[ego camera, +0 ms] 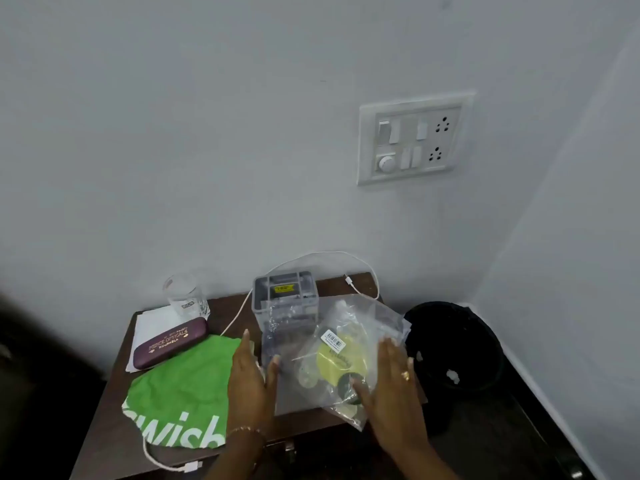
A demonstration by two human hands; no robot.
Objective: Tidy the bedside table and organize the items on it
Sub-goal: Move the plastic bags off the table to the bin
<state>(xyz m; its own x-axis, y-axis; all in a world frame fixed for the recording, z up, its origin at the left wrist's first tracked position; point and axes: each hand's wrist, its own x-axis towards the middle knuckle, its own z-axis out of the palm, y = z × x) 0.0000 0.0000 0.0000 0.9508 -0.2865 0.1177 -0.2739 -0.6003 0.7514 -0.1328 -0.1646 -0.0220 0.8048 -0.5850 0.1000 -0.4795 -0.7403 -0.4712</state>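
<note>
On the dark wooden bedside table (114, 403), I hold a clear plastic bag (349, 327) with a yellow disc and barcode sticker inside. My left hand (251, 379) pinches its left edge, and my right hand (391, 382) grips its lower right part. Behind the bag stands a grey plastic organizer box (285, 292). A green cloth bag (183, 386) with white lettering lies at the left front. A maroon spectacle case (169, 342) rests on white paper (147, 327). An empty glass (185, 296) stands at the back left. A white charging cable (311, 258) loops behind the box.
A black waste bin (453, 344) stands on the floor right of the table, in the room's corner. A white switch and socket panel (414, 140) is on the wall above. Another white cable end (188, 466) lies at the table's front edge.
</note>
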